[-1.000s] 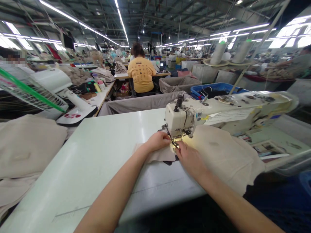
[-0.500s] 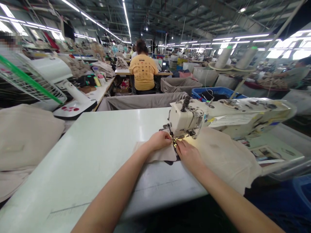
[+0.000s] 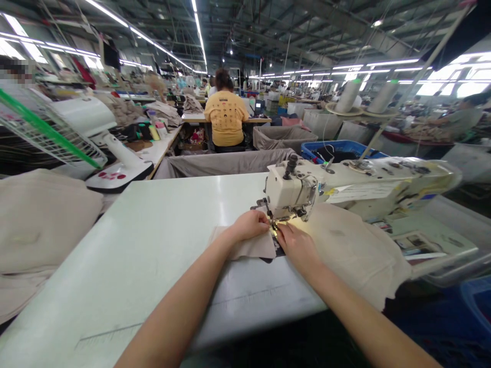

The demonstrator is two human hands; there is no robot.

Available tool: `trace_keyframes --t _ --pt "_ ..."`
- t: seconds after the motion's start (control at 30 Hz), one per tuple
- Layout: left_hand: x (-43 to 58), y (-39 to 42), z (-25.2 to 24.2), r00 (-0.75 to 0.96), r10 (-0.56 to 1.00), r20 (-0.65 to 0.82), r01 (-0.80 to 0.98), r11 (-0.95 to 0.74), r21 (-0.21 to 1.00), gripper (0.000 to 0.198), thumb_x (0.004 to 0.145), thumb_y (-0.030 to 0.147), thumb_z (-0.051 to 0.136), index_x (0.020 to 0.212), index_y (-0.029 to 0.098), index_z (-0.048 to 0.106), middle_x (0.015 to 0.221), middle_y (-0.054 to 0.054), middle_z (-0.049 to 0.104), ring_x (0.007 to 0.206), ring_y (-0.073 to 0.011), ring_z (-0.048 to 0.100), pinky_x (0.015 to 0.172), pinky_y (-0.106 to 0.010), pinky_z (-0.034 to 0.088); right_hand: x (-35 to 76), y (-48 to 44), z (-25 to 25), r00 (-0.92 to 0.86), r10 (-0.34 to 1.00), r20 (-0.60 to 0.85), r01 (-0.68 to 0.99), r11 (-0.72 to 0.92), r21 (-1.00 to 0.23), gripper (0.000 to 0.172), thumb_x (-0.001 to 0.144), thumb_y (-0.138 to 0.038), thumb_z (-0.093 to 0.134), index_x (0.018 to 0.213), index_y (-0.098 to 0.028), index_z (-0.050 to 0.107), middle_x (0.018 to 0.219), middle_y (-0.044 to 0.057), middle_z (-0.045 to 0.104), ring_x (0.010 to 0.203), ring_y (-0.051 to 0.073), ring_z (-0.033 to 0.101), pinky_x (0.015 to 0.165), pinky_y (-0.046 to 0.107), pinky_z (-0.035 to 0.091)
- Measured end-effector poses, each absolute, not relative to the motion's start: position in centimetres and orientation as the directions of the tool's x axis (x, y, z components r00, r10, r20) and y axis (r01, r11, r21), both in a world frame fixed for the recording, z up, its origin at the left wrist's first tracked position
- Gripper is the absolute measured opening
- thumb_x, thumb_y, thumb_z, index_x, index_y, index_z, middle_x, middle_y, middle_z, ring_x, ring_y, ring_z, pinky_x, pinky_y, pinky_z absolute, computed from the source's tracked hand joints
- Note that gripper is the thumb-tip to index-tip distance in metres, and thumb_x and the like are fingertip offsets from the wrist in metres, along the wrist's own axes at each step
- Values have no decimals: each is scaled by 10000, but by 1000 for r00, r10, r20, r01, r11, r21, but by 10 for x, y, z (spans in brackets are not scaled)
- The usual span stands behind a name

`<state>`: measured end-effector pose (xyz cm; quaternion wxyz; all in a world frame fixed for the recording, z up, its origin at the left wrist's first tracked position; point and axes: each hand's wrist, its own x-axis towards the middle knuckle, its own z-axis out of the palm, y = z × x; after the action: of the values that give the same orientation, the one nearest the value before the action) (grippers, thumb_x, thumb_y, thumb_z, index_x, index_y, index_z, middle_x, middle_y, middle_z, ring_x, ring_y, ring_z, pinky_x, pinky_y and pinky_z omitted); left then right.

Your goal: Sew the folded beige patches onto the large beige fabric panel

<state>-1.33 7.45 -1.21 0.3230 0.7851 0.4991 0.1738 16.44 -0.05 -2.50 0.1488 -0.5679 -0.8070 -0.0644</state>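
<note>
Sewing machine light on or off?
On: a yellow glow shows beneath the sewing machine head, between the left hand and right hand.

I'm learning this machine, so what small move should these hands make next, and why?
Probably ease the beige cloth slightly farther under the sewing machine head: the left hand lies on the cloth, the right hand is just across from it, and some cloth lies on the near side of the head.
</note>
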Motion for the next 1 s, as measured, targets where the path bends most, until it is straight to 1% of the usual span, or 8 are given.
trace_keyframes --t 0.13,0.27,0.37,0.47,0.53,0.7,0.9,1.0 --pt "-26 68 -3 485 871 -75 593 -265 760 90 727 223 605 769 172 666 711 14 641 686 -155 581 646 -243 442 174 -24 -25 -179 917 357 914 290 -285 309 1019 -295 422 1243 -146 574 1101 132 738 925 239 721 744 314 526" --pt "-34 53 10 524 847 -94 517 -228 825 134 783 296 614 791 164 639 723 16 623 696 -142 568 629 -229 437 181 -48 -27 13 969 248 712 165 -682 308 1000 -427 373 1098 -191 545 864 62 742 735 233 707 628 316 494" --pt "-31 38 13 505 860 -78 477 -203 855 148 813 311 602 817 164 617 736 12 608 702 -135 548 633 -228 428 182 -56 -25 45 988 151 527 105 -843 378 914 -587 482 992 -221 527 658 -21 627 602 209 625 565 300 461" --pt "-26 18 14 470 881 -62 390 -144 910 187 814 351 617 821 164 608 722 15 583 679 -126 516 617 -227 399 179 -55 -21 99 987 127 443 70 -894 408 808 -642 594 740 -260 466 568 -68 479 547 173 531 537 282 430" --pt "-24 5 15 434 899 -58 335 -102 937 231 799 395 638 811 166 612 710 18 571 671 -124 499 611 -227 382 177 -54 -19 134 982 133 401 69 -913 429 793 -619 618 653 -261 428 581 -60 485 550 151 499 548 272 426" --pt "-21 -23 23 256 961 -108 256 40 966 350 747 516 695 795 176 624 706 18 576 619 -109 466 560 -214 349 175 -56 -14 -67 997 29 309 49 -950 323 756 -511 677 845 -201 694 785 3 698 588 140 549 580 266 447" --pt "-19 -40 17 90 952 -293 -93 301 949 386 685 506 753 820 182 593 656 29 565 553 -99 493 510 -208 379 181 -53 -15 -37 999 -1 268 9 -963 378 761 -560 658 637 -203 650 613 -7 635 627 174 594 588 263 448" --pt "-24 -39 11 13 967 -255 46 254 966 316 780 486 664 811 178 600 677 4 592 612 -139 561 572 -254 464 183 -40 -17 -48 999 14 356 31 -934 375 806 -547 627 677 -195 653 645 4 671 646 181 629 604 263 467"
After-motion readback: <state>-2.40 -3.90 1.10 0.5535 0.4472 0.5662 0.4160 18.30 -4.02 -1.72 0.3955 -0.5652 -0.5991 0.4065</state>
